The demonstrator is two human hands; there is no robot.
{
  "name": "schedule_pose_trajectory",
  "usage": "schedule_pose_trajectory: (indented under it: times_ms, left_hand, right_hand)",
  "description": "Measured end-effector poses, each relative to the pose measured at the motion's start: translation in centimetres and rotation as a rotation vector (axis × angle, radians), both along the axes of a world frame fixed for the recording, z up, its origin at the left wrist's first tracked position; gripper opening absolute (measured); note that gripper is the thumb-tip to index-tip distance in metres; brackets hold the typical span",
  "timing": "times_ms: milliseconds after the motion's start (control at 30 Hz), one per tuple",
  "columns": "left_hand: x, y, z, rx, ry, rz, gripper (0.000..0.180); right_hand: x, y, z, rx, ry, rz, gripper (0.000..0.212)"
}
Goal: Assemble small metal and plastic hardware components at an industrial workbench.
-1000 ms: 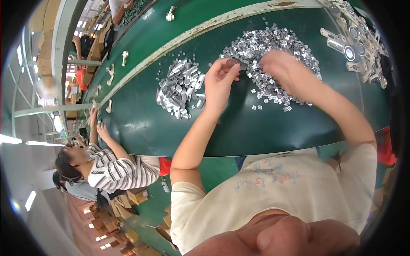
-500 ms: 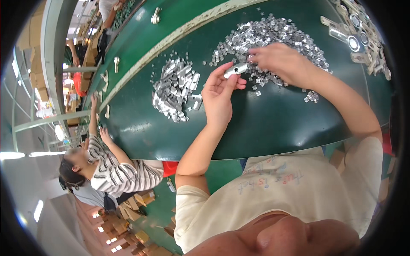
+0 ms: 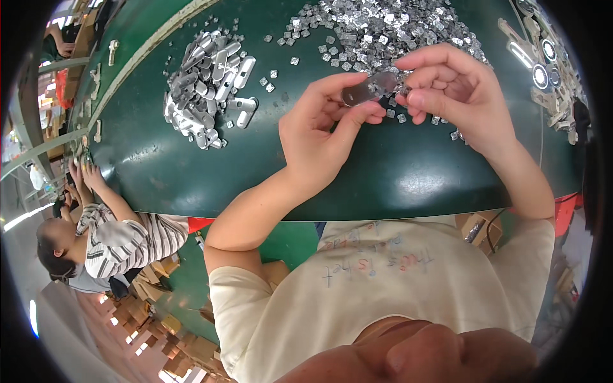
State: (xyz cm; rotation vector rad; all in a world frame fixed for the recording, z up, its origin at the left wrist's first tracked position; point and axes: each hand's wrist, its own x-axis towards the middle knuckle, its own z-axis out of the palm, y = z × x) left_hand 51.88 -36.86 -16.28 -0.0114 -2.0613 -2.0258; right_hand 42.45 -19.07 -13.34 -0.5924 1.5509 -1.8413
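Observation:
Between thumb and fingertips, my left hand [image 3: 319, 127] grips an oblong silver metal cover [image 3: 359, 94], its darker inner side turned up. My right hand [image 3: 466, 96] meets the cover's right end, thumb and fingers pinched around a small metal piece [image 3: 405, 91], partly hidden by the fingertips. Just beyond both hands spreads a big heap of small square metal pieces [image 3: 383, 38]. A smaller heap of similar oblong covers [image 3: 207, 89] lies to the left, some with a rectangular slot.
The green worktop [image 3: 255, 172] curves around me, with a pale rail [image 3: 147, 54] at its far left. Several flat metal parts with round rings [image 3: 543, 76] lie at the far right. A person in a striped top [image 3: 121, 236] works at the left.
My right hand has come from the heap of small pieces to the cover, now pinching one piece. The cover has been turned to its inner side. The whole view has shifted.

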Motion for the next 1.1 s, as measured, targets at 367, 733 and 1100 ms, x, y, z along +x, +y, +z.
schedule_pose_trajectory:
  times_ms: [367,733,1100]
  left_hand:
    - [0.0,0.5,-1.0,0.025,0.056,0.007,0.028]
    - [0.4,0.3,-1.0,-0.071,0.059,-0.064,0.029]
    - [-0.1,0.6,-1.1,0.009,0.034,-0.139,0.029]
  right_hand:
    - [0.2,-0.8,-0.2,-0.107,0.143,-0.062,0.016]
    - [0.6,-0.6,-0.6,0.08,0.351,-0.074,0.018]
    - [1.0,-1.3,-0.4,0.043,0.076,-0.014,0.016]
